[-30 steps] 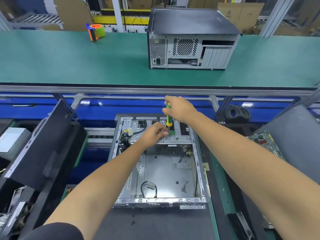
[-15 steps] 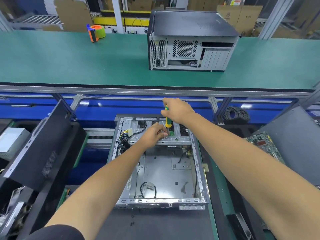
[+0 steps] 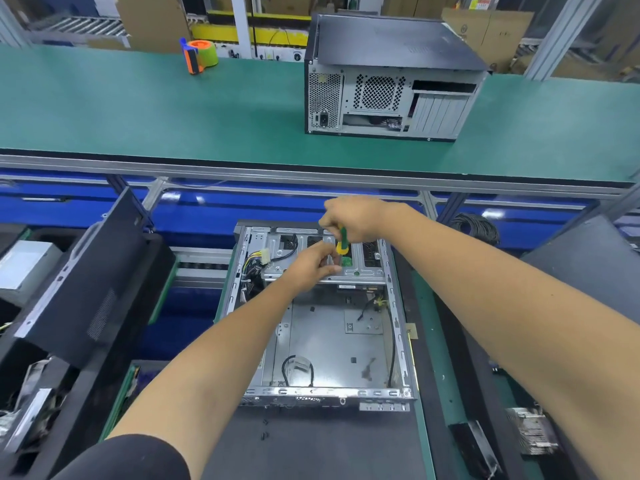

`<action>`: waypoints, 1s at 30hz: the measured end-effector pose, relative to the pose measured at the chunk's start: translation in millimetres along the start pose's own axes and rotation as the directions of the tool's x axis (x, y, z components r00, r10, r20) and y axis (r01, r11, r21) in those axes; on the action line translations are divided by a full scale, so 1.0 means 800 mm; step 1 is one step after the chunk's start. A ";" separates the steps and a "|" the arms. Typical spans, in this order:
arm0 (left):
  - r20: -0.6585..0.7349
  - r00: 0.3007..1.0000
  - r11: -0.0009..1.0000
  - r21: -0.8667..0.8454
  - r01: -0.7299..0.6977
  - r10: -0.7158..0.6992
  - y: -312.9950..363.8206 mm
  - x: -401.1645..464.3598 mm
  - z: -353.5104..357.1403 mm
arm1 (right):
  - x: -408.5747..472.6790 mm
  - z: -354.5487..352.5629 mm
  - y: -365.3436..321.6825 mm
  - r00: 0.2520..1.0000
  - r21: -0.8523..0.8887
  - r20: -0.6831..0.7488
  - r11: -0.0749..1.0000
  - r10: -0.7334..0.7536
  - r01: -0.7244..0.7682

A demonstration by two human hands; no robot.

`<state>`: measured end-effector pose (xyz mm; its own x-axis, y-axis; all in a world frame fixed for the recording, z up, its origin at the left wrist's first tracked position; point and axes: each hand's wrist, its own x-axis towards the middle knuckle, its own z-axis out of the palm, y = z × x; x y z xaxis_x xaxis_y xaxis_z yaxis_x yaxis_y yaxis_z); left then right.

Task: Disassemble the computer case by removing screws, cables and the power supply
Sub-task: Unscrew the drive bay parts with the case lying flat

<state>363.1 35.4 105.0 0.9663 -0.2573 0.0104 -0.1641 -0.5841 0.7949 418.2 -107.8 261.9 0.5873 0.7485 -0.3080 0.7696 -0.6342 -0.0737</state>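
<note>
The computer case point(image 3: 322, 327) lies open on its side on the dark mat at the near middle of the bench, side panel off, floor mostly bare, with a bundle of cables point(image 3: 254, 268) at its far left corner and a black cable loop point(image 3: 296, 368) near its front edge. We judge that we are in the screw-removal step, working on the metal drive bracket point(image 3: 360, 268) that spans the far end of the case. Our right hand point(image 3: 353, 218) reaches in from the right, arm stretched out, fingers curled round the handle of a green and yellow screwdriver point(image 3: 342, 242) held roughly upright, tip down toward the bracket. Our left hand point(image 3: 311, 263) comes in from the near left, thumb and forefinger pinched together just beside the shaft; whether they hold the tip, a screw or nothing at all is too small to tell. The next move, we think, calls for keeping the driver square to the screw head, turning it free, and catching the screw with the left fingers before it drops into the case. A second, closed case point(image 3: 391, 77) stands well apart on the far green bench.
</note>
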 end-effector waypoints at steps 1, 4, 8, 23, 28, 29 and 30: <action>0.000 1.000 1.000 0.002 -0.007 0.007 -0.001 0.000 0.001 | 0.003 0.001 -0.004 1.000 0.006 0.012 1.000 -0.009 0.009; -0.001 1.000 1.000 0.025 -0.007 0.007 -0.002 0.000 0.001 | 0.008 0.000 -0.009 0.998 0.190 0.062 0.981 0.032 -0.043; 0.001 0.999 0.998 0.056 -0.032 0.032 -0.002 0.001 0.003 | 0.009 0.006 -0.009 0.983 0.347 -0.026 0.924 0.182 -0.162; 0.124 0.989 0.986 0.159 0.055 -0.075 0.005 0.011 -0.010 | 0.007 -0.019 -0.013 0.968 0.161 0.188 0.967 0.168 -0.199; 0.044 0.998 0.988 0.145 0.048 -0.055 -0.006 0.006 -0.009 | -0.001 -0.005 0.000 0.987 0.238 0.102 0.960 0.128 -0.149; 0.043 0.998 0.988 0.150 0.040 -0.046 -0.007 0.006 -0.009 | -0.001 -0.003 0.002 0.989 0.257 0.075 0.955 0.131 -0.146; 0.043 0.998 0.988 0.149 0.034 -0.041 -0.008 0.007 -0.009 | 0.000 0.000 0.004 0.992 0.272 0.039 0.953 0.124 -0.130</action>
<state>370.7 43.1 104.6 0.9628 -0.2658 -0.0484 -0.1585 -0.7008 0.6956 420.4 -109.9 261.9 0.6680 0.6560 -0.3512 0.5893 -0.7546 -0.2887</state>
